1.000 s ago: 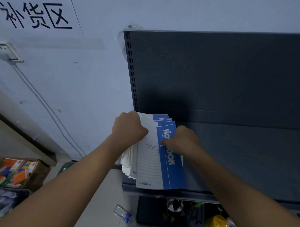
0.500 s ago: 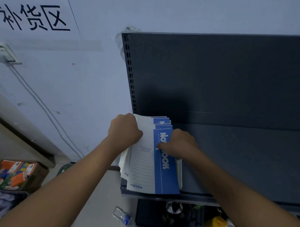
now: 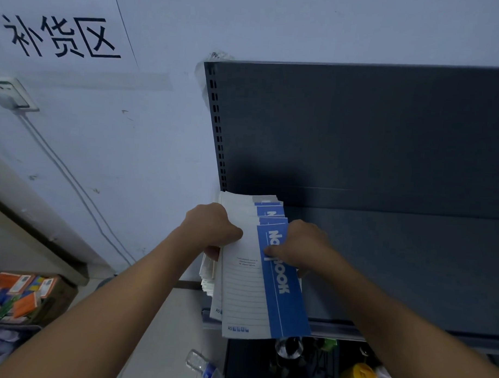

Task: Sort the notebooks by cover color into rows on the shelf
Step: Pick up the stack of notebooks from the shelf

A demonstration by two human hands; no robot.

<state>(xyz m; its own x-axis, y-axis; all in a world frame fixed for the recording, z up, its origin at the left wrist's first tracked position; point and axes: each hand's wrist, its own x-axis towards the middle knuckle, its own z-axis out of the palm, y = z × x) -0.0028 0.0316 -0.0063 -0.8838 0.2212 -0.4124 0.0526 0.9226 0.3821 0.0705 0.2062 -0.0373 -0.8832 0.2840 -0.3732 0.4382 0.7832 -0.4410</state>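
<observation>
The dark shelf (image 3: 395, 264) is where the rows must go, so I keep the stack of notebooks (image 3: 240, 290) at its left end, hanging a little over the front lip, where I can leaf through the covers. The top notebook (image 3: 278, 308), white with a blue band, sits fanned off those below, I judge so it can be lifted alone. My left hand (image 3: 210, 227) curls over the stack's left edge, gripping to steady it. My right hand (image 3: 305, 247) pinches the top notebook, thumb (image 3: 270, 250) pressed on the blue band, the other fingers mostly hidden under its right edge.
</observation>
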